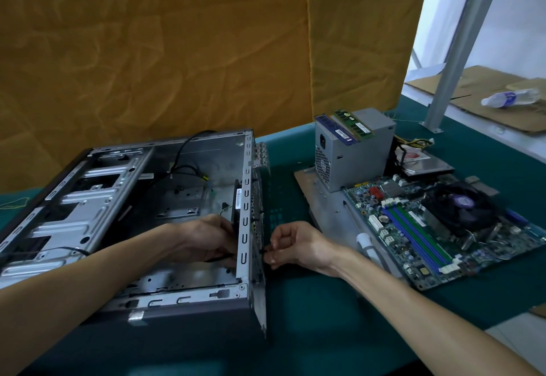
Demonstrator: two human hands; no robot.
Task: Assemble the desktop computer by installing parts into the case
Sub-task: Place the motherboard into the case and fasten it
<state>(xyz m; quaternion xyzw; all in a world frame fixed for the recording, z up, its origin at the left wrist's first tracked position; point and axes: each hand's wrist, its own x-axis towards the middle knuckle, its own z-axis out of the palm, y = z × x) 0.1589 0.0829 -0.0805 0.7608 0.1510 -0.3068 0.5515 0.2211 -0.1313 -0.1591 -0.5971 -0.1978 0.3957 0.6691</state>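
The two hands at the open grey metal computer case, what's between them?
In the head view, the case's upright perforated rear panel stands between the left hand, inside the case, and the right hand, outside.

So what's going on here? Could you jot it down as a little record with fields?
case: open computer case lying on the green mat
left hand: left hand inside the case, holding the black fan against the rear wall
right hand: right hand outside that wall, pinching something small
waiting parts: motherboard, power supply with memory sticks on top
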